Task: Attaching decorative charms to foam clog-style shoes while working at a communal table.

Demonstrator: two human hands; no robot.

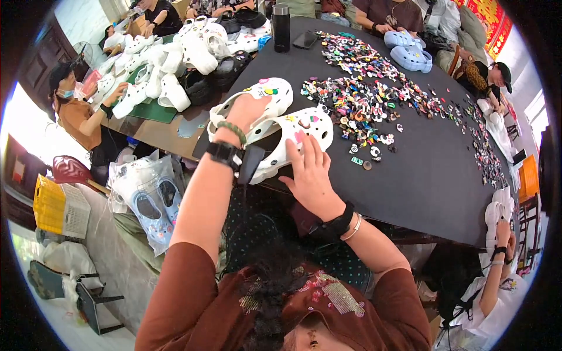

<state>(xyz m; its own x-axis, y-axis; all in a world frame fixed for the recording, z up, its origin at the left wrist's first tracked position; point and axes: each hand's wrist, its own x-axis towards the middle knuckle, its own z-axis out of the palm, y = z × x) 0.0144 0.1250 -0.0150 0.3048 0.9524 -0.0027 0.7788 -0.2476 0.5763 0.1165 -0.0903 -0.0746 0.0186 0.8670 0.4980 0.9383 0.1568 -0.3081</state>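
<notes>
Two white clogs lie side by side at the near edge of the black table. My left hand (249, 111) grips the left clog (279, 89) at its foot opening, its fingertips hidden by the shoe. Yellow, green and other charms sit on that clog's top. My right hand (313, 178) rests on the right clog (319, 126), fingers stretched and spread, the fingertips by a pink charm (299, 138). A brown charm and other small ones sit further up that toe.
Loose colourful charms (357, 99) are heaped across the black table (421, 169). Beyond stand a dark bottle (281, 28), a phone (305, 40) and blue clogs (411, 57). White clogs (199, 50) are piled far left. Bagged blue clogs (155, 205) hang lower left. Several people work around.
</notes>
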